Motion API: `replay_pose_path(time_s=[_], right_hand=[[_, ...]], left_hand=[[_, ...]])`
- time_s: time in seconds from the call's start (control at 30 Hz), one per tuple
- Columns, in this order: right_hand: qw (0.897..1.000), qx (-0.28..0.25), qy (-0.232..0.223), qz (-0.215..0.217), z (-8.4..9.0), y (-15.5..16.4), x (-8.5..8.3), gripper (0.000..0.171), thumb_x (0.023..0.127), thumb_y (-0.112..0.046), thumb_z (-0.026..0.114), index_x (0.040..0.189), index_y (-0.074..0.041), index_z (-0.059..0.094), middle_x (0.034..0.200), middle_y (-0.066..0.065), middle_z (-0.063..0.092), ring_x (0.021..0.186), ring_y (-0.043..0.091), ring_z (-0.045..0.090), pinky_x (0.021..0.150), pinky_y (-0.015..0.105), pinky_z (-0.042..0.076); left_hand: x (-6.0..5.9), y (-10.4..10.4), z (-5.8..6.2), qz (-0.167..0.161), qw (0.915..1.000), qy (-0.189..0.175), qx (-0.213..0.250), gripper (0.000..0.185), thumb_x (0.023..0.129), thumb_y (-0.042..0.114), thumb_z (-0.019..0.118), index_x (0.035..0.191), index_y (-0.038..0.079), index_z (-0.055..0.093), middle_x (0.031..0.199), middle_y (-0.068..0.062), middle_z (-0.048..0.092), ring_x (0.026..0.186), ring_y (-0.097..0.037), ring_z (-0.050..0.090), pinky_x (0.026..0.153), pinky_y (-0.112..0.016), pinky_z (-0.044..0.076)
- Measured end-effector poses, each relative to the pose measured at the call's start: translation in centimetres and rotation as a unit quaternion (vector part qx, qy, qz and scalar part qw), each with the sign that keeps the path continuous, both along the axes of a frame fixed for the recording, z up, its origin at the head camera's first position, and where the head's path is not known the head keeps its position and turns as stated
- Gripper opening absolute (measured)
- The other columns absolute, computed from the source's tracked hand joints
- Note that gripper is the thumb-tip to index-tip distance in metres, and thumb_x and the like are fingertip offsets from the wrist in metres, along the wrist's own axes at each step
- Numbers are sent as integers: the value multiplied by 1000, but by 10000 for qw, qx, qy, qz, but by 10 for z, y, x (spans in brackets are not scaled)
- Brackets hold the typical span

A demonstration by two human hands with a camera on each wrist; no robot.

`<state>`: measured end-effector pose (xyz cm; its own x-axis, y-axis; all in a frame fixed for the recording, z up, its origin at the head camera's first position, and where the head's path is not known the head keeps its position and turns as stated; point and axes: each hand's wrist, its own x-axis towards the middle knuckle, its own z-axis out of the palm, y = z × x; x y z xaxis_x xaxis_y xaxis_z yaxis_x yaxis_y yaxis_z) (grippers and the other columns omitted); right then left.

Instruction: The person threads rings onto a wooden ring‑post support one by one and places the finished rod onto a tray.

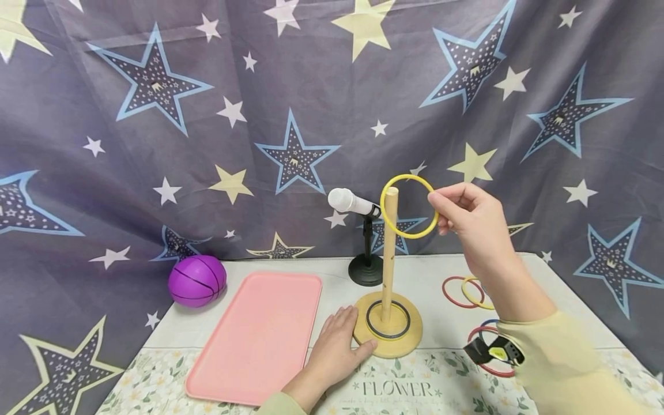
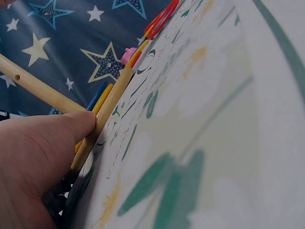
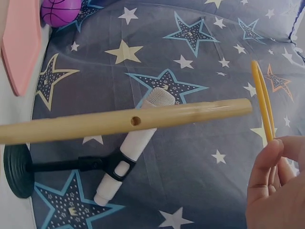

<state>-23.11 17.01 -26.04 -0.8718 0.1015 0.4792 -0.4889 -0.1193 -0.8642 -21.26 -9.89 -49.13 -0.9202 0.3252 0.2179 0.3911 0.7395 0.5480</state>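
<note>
My right hand [image 1: 472, 222] pinches a thin yellow ring [image 1: 434, 219] between thumb and fingers. In the head view the ring overlaps the top of a wooden pole [image 1: 389, 259]. The right wrist view shows the ring [image 3: 262, 102] edge-on, just past the pole's tip [image 3: 243, 106]. My left hand [image 1: 337, 346] rests against the round wooden base [image 1: 396, 347], its fingers extended along the left edge and its thumb at the front. Around the pole's foot lies a dark blue ring [image 1: 408, 323], with a yellow ring [image 2: 106, 95] under it in the left wrist view.
Several red, yellow and blue rings [image 1: 456, 304] lie on the table at the right. A white microphone [image 1: 353, 202] on a black stand [image 1: 366, 271] is behind the pole. Left of the base are a pink tray [image 1: 259, 334] and a purple ball [image 1: 197, 281]. A star-patterned curtain hangs behind.
</note>
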Motion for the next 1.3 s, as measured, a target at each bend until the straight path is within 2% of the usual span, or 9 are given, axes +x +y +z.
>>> replay_pose_path(time_s=[0.43, 1.0, 1.3], right_hand=[[9994, -271, -216, -91, -14, -15, -16, 15, 100, -12, 84, 104, -2, 75, 81, 2, 66, 64, 11, 60, 58, 19, 57], [9943, 235, -949, -419, -51, -16, -24, 18, 103, -21, 83, 108, -6, 74, 88, 1, 65, 69, 10, 61, 64, 21, 60], [9935, 153, -1052, -408, -67, -17, -25, 10, 103, -16, 82, 104, -8, 75, 83, -1, 67, 66, 11, 61, 60, 22, 59]], left_hand=[[-1, -1, -5, -24, 9999, 110, 92, 89, 103, 55, 73, 160, -9, 49, 167, -28, 46, 160, -45, 37, 133, -63, 23], [-1, 0, -6, 20, 9999, 100, 47, 88, 103, 55, 73, 159, -9, 50, 166, -26, 48, 159, -44, 39, 132, -61, 25], [0, 1, -3, 39, 10000, 35, -28, 88, 103, 54, 73, 160, -9, 49, 167, -28, 46, 160, -43, 38, 133, -60, 25]])
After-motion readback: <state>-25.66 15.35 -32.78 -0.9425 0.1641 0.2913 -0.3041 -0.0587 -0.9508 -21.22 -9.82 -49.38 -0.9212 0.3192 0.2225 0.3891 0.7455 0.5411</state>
